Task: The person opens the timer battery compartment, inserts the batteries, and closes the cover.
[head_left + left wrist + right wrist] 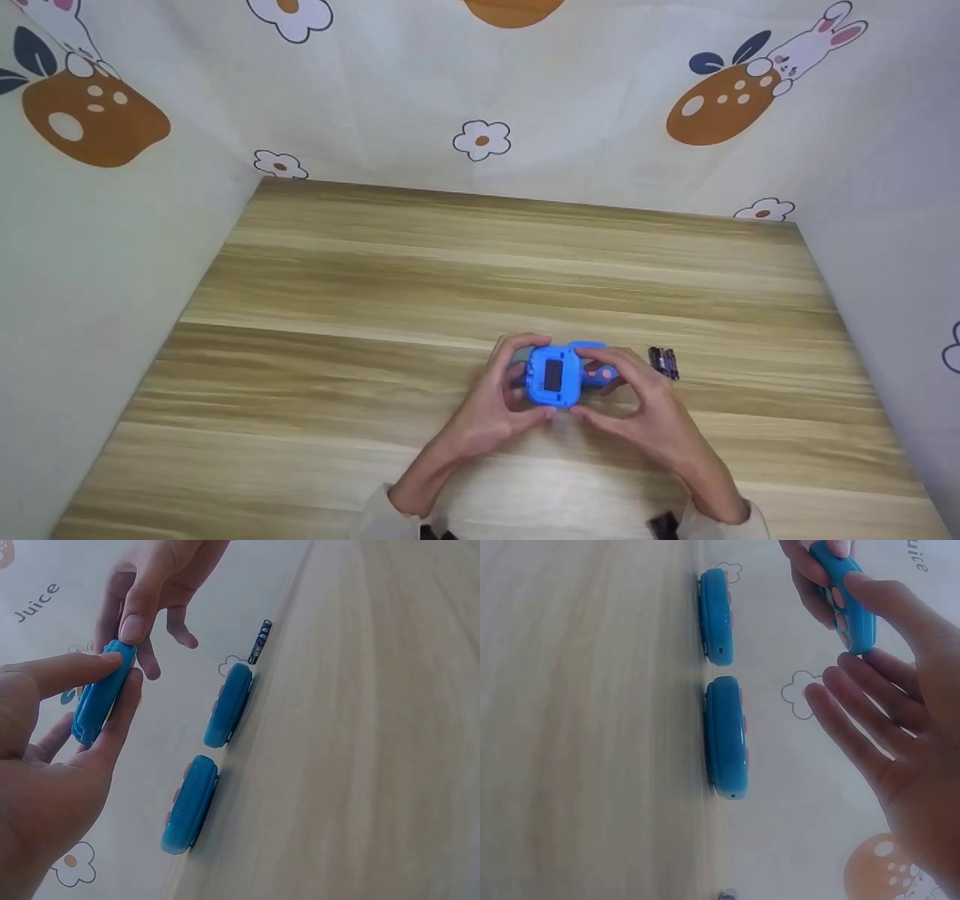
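A small blue rounded-square device (571,386) is held up between both hands, a dark rectangle on the face turned upward. My left hand (487,412) grips its left side, the thumb at the lower edge and fingers at the top. From the right, my right hand (651,409) pinches it by the top and bottom edges. Pink-orange buttons show on the device's underside (842,604) in the right wrist view. Below lie two similar blue devices, one nearer (189,806) and one farther (229,706) in the left wrist view, partly hidden by the hands from the head.
Small dark batteries (664,363) lie together on the wood-grain table (360,300), just right of the right hand. A pale cloth wall (390,97) with flowers and rabbits encloses the back and sides. Black pieces (664,525) show near the sleeves.
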Demonstrator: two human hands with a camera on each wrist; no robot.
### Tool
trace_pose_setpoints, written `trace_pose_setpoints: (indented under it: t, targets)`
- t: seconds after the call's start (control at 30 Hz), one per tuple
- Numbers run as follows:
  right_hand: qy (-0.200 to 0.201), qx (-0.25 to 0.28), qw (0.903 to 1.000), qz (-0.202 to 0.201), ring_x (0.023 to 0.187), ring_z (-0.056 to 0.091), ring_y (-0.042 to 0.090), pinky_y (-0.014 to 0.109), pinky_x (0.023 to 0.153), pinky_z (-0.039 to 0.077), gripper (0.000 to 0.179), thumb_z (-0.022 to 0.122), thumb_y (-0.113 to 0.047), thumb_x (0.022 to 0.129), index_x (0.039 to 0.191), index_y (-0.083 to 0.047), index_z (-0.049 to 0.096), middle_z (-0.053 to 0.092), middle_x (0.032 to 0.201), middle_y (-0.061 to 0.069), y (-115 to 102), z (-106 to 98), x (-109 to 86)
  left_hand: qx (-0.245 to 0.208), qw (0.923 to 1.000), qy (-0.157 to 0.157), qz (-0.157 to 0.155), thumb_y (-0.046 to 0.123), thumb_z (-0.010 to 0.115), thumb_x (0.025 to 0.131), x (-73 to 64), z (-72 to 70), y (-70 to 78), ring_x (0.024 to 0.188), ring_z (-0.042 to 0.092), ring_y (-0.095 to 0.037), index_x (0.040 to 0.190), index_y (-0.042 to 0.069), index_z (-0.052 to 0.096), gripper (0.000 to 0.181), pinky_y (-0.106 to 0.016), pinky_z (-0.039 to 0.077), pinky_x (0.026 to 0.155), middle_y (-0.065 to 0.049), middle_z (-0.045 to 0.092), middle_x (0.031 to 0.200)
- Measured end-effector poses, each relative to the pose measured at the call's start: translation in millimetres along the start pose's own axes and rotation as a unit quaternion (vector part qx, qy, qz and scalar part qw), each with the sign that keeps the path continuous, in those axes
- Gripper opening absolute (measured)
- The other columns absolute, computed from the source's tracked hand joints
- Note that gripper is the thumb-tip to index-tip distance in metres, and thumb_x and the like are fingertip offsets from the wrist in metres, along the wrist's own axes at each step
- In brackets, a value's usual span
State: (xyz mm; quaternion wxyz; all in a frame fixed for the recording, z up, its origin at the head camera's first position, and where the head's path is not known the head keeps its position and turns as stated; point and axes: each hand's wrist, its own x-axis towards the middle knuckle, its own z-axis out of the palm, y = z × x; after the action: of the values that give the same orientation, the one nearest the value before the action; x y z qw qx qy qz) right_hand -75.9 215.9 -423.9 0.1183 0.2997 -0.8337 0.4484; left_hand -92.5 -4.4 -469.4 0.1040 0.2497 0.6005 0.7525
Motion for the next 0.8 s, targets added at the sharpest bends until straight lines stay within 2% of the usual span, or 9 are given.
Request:
trace_pose_setpoints:
  t: [0.23,0.6,0.8]
  targets:
    - [0.003,-0.005,1.0,-0.001,0.1,0.062,0.028,0.037,0.069,0.06,0.074,0.089,0.003,0.064,0.131,-0.005,0.059,0.063,0.124,0.008,-0.6,0.3,0.4,0.014,0.9999,0.002,-0.008,-0.015,0.072,0.077,-0.3,-0.7,2.1,0.127,0.049,-0.025,0.143,0.017,0.037,0.081,-0.04,0.049,0.1,-0.011,0.032,0.148]
    - [-0.008,-0.012,0.9998,-0.014,0.107,0.059,0.021,0.029,0.073,0.058,0.078,0.091,-0.007,0.067,0.137,-0.014,0.056,0.06,0.129,-0.001,32.4,4.3,-8.6,0.02,0.9997,0.006,-0.009,-0.011,0.075,0.077,-0.9,-0.9,3.1,0.124,0.051,-0.024,0.144,0.016,0.038,0.081,-0.041,0.051,0.097,-0.001,0.033,0.146]
    - [-0.011,-0.003,0.9998,-0.017,0.106,0.06,0.021,0.03,0.073,0.059,0.076,0.09,-0.01,0.068,0.136,-0.013,0.056,0.06,0.13,-0.001,30.2,3.6,-9.5,0.016,0.9998,0.002,-0.013,-0.011,0.075,0.078,-2.2,-1.5,3.0,0.126,0.051,-0.023,0.145,0.015,0.037,0.082,-0.039,0.05,0.098,-0.002,0.034,0.147]
